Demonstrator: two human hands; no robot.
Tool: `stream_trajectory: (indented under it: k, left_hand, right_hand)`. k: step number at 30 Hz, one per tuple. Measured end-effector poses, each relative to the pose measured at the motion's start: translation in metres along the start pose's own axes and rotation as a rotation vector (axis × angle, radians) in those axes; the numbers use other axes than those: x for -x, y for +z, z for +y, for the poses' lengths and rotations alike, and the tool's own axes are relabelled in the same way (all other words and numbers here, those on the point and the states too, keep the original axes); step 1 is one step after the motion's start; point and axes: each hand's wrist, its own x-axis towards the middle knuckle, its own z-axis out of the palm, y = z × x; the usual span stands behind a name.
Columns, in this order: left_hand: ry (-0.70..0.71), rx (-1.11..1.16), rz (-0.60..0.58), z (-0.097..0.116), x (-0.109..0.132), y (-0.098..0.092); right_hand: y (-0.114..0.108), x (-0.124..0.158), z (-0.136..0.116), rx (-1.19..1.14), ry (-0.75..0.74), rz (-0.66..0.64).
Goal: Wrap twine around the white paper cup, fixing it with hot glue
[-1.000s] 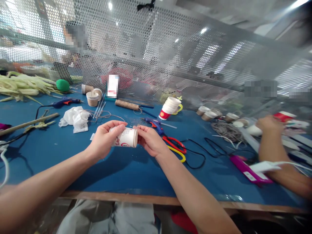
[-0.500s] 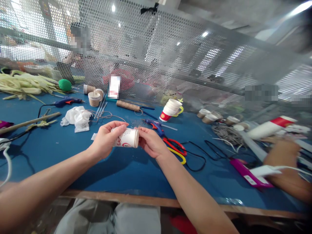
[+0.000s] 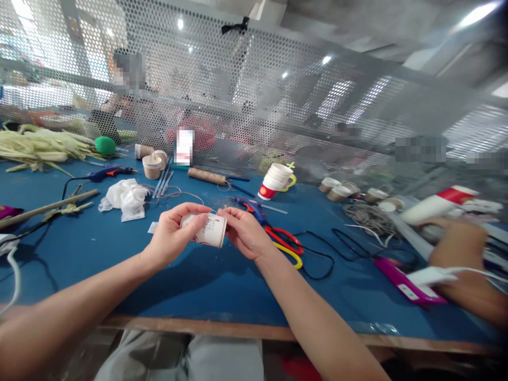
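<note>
- Far left: pale husks point(image 3: 43, 148) on the blue worktop point(image 3: 206, 296), green ball point(image 3: 105, 145) at their right end.
- Glue gun point(image 3: 111, 171) just in front of the ball; crumpled white bag point(image 3: 126, 197) nearer.
- Left hand point(image 3: 174, 233): curled firmly around the cup, thumb on top.
- Cup point(image 3: 211, 231): white, printed, on its side above the worktop, between the 2 hands.
- Right hand point(image 3: 243, 231): thumb and finger pinched at the cup's right rim, no gap visible.
- Beside its wrist: 1 red loop point(image 3: 288, 238), 1 yellow loop point(image 3: 292, 258).
- Behind: tilted cup stack point(image 3: 273, 182).
- Far right: purple box point(image 3: 408, 283); another person's arm point(image 3: 456, 251), blurred.
</note>
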Motion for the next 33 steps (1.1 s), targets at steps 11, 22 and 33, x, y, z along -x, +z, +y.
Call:
stream_trajectory:
  k: [11,22,33]
  left_hand:
    - [0.284,-0.242,-0.082,-0.009,0.000,-0.005]
    - [0.463,-0.657,-0.182,-0.011,-0.001,-0.011]
    - [-0.059,0.016,-0.113,0.004,-0.011,-0.008]
  right_hand:
    - [-0.019,0.002,-0.019,0.410,-0.241,0.124]
    - [-0.017,0.009,-0.023,0.236,-0.105,-0.038]
    - [0.002,0.030,-0.019,0.876,-0.673,-0.053]
